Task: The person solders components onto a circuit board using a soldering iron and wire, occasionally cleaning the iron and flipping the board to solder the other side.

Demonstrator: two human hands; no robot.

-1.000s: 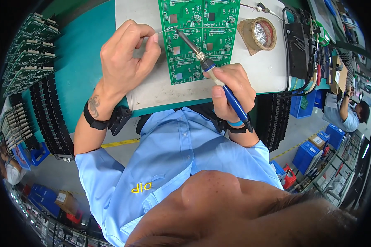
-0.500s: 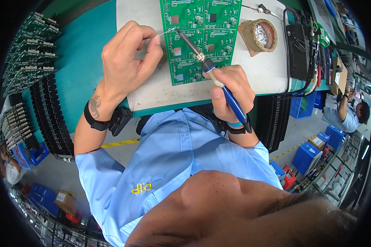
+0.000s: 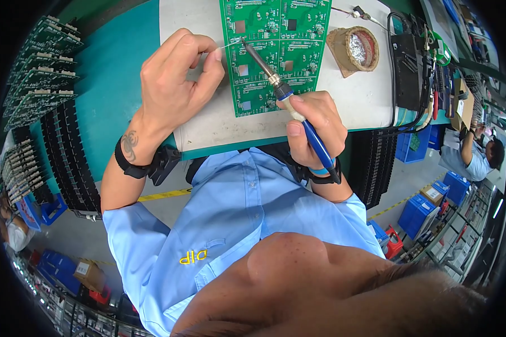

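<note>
A green circuit board panel [image 3: 264,73] lies on the white mat. My right hand [image 3: 315,126] grips a blue soldering iron [image 3: 319,143], its tip slanting up and left onto the panel's left half. Between thumb and forefinger my left hand [image 3: 180,76] pinches a thin strand of solder wire [image 3: 229,45], whose far end meets the iron's tip at the board. Whether that spot is molten is too small to make out. The left hand is beside the panel's left edge, at the height of the iron's tip.
Right of the panel stands a round brown pot [image 3: 358,49] with silvery stuff inside, on a small base. Beyond it are cables and a black tool holder [image 3: 407,70]. Green boards [image 3: 45,84] stand in a rack at far left. A co-worker [image 3: 475,151] is at far right.
The board panel and my left hand have shifted very slightly to the right. The iron's tip and the wire still meet at nearly the same place on the board.
</note>
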